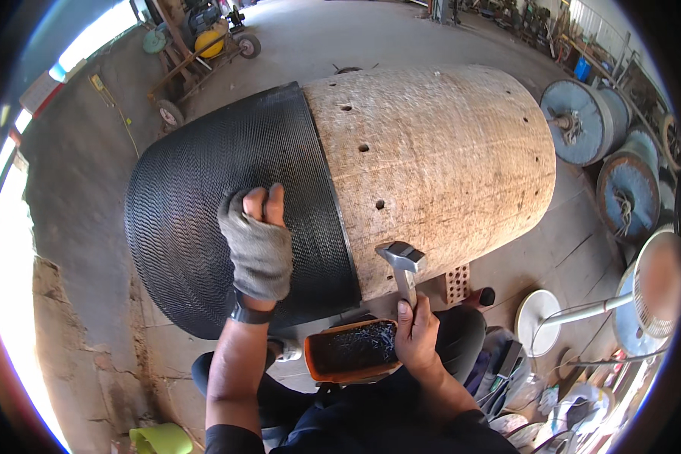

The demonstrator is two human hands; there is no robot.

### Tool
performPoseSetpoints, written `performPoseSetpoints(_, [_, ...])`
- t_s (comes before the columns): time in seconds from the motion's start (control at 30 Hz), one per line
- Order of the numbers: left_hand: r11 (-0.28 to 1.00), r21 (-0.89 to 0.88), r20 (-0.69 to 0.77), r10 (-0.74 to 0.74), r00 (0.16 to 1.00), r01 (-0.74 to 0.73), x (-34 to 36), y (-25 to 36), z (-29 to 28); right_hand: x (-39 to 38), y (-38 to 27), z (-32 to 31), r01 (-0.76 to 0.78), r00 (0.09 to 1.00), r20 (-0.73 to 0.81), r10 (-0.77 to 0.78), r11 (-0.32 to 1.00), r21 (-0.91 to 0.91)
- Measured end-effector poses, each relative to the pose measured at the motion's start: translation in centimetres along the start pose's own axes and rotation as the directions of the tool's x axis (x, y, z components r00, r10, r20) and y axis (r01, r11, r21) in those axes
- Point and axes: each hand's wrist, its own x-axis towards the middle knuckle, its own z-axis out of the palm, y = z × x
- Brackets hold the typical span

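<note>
A large wooden drum [431,151] lies on its side in front of me. Its left part is covered by a black, finely toothed surface [181,189] that ends in a straight edge against the bare wood. My left hand [259,246], in a grey glove with bare fingertips, rests over the black part. Its fingers are curled together, and anything between them is hidden. My right hand [418,333] grips the handle of a hammer [402,261], whose metal head is at the drum's lower wooden side. An orange tray [314,363] with small thin metal pieces sits at my lap.
A perforated brick [457,283] stands under the drum's right side. Blue-grey metal spools [575,121] line the right. A fan [654,280] with a round white base lies nearer me. At the back left is a wheeled machine with a yellow part [209,43]. A green bucket [161,439] is at lower left.
</note>
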Motion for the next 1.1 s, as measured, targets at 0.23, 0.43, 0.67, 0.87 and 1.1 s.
performPoseSetpoints(0.23, [0.826,-0.549,0.137,-0.062,0.989,0.128,-5.4,8.5,-1.4,-1.3,1.0,0.4,0.031,0.999,0.032,-0.032,0.999,0.041])
performPoseSetpoints(0.43, [0.830,-0.514,0.177,-0.144,0.974,0.216,-4.9,9.0,-1.6,-0.8,1.7,0.1,0.078,0.996,0.040,-0.078,0.997,0.012])
performPoseSetpoints(0.67, [0.886,-0.363,0.266,-0.197,0.944,0.288,-4.1,10.5,-1.5,0.1,0.9,0.4,0.151,0.989,0.004,-0.151,0.988,0.030])
performPoseSetpoints(0.87, [0.872,-0.376,0.258,-0.226,0.939,0.313,-4.0,11.0,-0.7,1.5,-0.4,-0.2,0.174,0.980,0.100,-0.170,0.984,-0.035])
performPoseSetpoints(1.1, [0.878,-0.368,0.235,-0.230,0.944,0.305,-4.3,11.3,-1.3,1.0,-0.6,-0.5,0.172,0.982,0.098,-0.164,0.982,-0.079])
